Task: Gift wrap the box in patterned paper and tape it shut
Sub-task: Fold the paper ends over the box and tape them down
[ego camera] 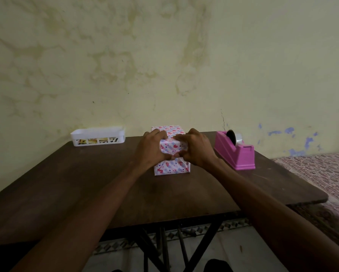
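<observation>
A box wrapped in white paper with pink and blue hearts (171, 167) lies in the middle of the dark wooden table (86, 183), its long side running away from me. My left hand (152, 149) and my right hand (196, 149) sit on its near end from either side. Both hands curl over the top, and the thumbs meet low at the front, pinching the folded paper flap against the box. The top middle of the box shows between the hands; its far end sticks out behind them.
A pink tape dispenser (236, 151) with a roll of clear tape stands to the right of the box. A white slotted tray (98, 137) with items inside sits at the back left by the wall. A patterned bed (321, 173) is right of the table.
</observation>
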The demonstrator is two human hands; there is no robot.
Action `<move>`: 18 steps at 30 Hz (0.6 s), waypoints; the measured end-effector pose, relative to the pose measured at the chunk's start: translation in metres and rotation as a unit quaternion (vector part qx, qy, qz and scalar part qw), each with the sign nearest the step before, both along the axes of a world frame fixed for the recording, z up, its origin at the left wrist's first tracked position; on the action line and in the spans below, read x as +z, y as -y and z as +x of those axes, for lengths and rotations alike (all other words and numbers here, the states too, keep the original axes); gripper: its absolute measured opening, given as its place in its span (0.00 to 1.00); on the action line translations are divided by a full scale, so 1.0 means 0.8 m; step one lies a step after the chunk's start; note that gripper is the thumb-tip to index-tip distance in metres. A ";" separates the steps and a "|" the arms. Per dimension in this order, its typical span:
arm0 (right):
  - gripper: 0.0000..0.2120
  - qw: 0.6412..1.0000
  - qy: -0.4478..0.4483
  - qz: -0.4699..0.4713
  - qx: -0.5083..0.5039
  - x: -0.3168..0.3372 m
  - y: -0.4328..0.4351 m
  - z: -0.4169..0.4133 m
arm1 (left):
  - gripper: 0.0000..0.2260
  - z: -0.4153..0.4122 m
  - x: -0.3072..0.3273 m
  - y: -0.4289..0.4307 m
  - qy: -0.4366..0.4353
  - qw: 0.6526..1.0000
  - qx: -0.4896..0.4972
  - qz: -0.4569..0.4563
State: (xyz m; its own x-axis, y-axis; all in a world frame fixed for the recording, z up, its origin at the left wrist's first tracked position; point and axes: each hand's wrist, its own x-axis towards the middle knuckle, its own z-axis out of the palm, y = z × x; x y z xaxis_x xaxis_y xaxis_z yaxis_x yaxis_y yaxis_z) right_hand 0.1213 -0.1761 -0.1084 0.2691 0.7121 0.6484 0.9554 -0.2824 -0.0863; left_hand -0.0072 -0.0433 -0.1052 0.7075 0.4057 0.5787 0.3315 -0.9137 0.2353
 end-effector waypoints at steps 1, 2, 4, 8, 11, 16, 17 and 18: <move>0.32 1.000 -0.004 -0.005 -0.003 0.003 0.007 0.004 | 0.36 0.006 0.000 0.003 0.005 1.000 -0.007 -0.008; 0.31 1.000 -0.007 -0.011 -0.006 0.006 0.014 0.006 | 0.35 0.010 0.000 0.007 0.011 1.000 -0.014 -0.017; 0.31 1.000 -0.005 -0.020 -0.018 0.009 0.030 0.013 | 0.34 0.021 0.000 0.018 0.023 0.999 -0.033 -0.029; 0.30 0.999 -0.015 -0.027 -0.044 0.009 0.061 0.038 | 0.31 0.046 0.001 0.045 0.037 0.997 -0.062 -0.034; 0.26 0.997 -0.066 -0.042 -0.013 0.017 0.091 0.061 | 0.30 0.067 0.000 0.063 0.048 0.995 -0.077 -0.029; 0.13 0.945 -0.197 0.222 -0.136 0.018 0.147 0.103 | 0.30 0.091 -0.002 0.089 0.060 0.994 -0.089 -0.008; 0.12 0.924 -0.223 0.225 -0.215 0.018 0.157 0.113 | 0.29 0.094 -0.002 0.091 0.060 0.994 -0.089 -0.007; 0.10 0.910 -0.243 0.185 -0.281 0.017 0.166 0.122 | 0.29 0.096 -0.001 0.094 0.057 0.995 -0.086 -0.009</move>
